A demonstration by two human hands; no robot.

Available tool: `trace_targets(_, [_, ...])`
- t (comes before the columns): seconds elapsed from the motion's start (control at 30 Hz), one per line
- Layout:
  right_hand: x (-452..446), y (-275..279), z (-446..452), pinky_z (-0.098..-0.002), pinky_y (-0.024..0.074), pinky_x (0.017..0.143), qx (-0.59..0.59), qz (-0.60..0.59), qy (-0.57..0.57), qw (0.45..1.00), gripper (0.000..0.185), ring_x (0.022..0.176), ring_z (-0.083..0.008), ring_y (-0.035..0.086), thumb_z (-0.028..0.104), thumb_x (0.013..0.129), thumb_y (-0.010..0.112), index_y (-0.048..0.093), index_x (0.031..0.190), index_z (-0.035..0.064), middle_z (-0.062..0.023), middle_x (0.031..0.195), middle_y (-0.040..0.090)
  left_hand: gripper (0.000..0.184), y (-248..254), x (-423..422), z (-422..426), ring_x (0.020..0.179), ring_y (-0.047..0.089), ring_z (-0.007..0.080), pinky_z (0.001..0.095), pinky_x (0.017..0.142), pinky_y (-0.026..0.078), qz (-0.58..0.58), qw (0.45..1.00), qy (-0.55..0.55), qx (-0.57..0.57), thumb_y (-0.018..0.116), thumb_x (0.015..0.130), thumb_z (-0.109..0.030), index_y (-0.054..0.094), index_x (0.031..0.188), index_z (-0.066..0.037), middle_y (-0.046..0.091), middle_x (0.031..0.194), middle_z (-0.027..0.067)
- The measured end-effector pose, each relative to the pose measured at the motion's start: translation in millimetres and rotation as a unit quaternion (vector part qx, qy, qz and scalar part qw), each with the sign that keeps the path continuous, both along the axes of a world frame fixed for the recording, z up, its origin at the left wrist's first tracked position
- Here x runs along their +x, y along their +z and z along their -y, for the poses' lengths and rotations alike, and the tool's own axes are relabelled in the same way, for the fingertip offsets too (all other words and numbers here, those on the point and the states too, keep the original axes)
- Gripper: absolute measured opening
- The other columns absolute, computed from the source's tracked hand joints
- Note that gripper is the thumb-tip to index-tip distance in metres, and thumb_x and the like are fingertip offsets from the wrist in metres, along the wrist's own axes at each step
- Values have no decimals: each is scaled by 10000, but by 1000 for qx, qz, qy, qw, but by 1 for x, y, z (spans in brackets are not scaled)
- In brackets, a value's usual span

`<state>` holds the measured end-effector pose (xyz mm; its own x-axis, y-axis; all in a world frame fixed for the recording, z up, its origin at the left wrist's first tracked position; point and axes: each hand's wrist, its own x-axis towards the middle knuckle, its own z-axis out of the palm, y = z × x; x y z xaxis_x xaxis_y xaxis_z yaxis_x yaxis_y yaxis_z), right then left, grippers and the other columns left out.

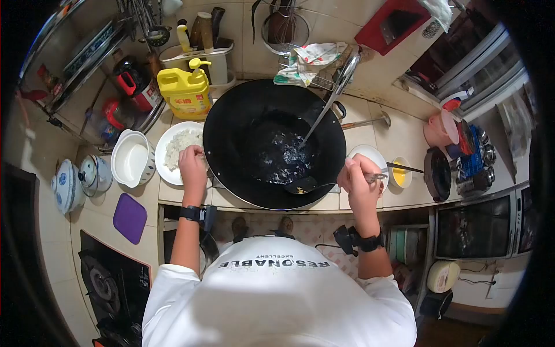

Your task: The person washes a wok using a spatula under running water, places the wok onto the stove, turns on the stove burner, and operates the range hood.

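Observation:
A large black wok (231, 133) stands on the tiled counter, with dark, shiny liquid in its bottom. My right hand (359, 178) is closed around the handle of a ladle (302, 185), whose dark bowl lies inside the wok's near edge with something yellowish in it. My left hand (193, 166) is at the wok's left rim, beside a white plate of rice (184, 147); its fingers are bent, and what they hold, if anything, is hidden. A long metal utensil (324, 115) leans in the wok from the upper right. Behind my right hand is a white plate (368, 155).
Right of the wok are a bowl of yellow liquid (400, 173), another ladle (370, 122) and a black pan (437, 173). A yellow oil jug (184, 94) stands behind left. At left are a white pot (132, 158), a purple mat (129, 218) and a gas stove (104, 283).

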<state>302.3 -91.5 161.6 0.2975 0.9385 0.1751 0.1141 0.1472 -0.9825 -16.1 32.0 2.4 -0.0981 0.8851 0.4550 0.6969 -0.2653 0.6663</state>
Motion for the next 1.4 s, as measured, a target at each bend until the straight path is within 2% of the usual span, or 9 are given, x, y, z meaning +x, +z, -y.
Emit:
trace_targets(0.37, [-22,-57,-43,-245,238,436,48,43,-20,998,345,477,-38,314,89,878,530,378,571,47,34,509,360,144,-3,0,-1,823,513,312,397,764,411,4,1000,7,-2,407,732,52,526,797,3,566,797,141])
trace_targets(0.53, [-13,-30,-43,-215,269,424,25,45,7,999,345,450,-29,357,91,880,529,392,564,66,36,501,401,136,-1,0,0,819,517,307,395,758,415,4,1000,11,-8,411,748,47,530,796,0,565,789,139])
trace_targets(0.67, [-2,15,-36,-219,270,393,-51,-36,68,996,333,414,-47,359,85,882,521,406,569,74,30,473,407,131,-4,-1,0,810,518,302,394,751,417,17,1000,14,-10,415,760,43,532,797,-2,564,785,139])
trace_targets(0.97, [-7,-25,-51,-218,287,410,3,-76,38,996,342,435,-39,365,85,889,509,392,568,74,32,496,404,134,-1,2,1,804,520,302,390,749,419,23,999,28,-22,400,771,42,526,797,5,561,776,141])
trace_targets(1.03, [-12,-40,-52,-218,280,421,32,-1,26,999,347,442,-39,363,91,886,516,400,560,60,30,496,406,128,-1,2,1,805,520,303,388,749,419,13,1000,25,-15,399,773,38,522,792,7,561,776,142])
trace_targets(1.17, [-12,-45,-46,-221,280,426,43,-2,25,999,346,444,-46,364,105,878,531,412,558,53,26,496,408,127,-3,1,0,809,522,306,388,749,419,16,1000,22,-8,401,771,37,523,790,7,562,778,144])
trace_targets(1.23, [-7,-28,-39,-236,287,407,0,-95,30,995,331,423,-62,362,112,864,535,399,564,82,22,482,391,130,-2,2,1,813,524,308,386,750,421,15,999,28,-22,403,769,39,527,790,8,565,782,146])
trace_targets(1.33, [6,-20,-33,-259,269,393,16,-259,54,964,341,365,-86,259,91,860,503,334,564,116,25,444,300,131,-5,1,0,813,526,315,395,751,423,15,999,30,-17,406,765,39,530,792,10,564,783,152])
trace_targets(1.4, [15,-18,-29,-264,267,394,15,-284,61,957,327,359,-94,251,104,867,481,344,570,115,15,435,289,132,-4,2,1,802,528,327,409,748,423,15,999,33,-10,405,760,39,531,792,12,562,781,162])
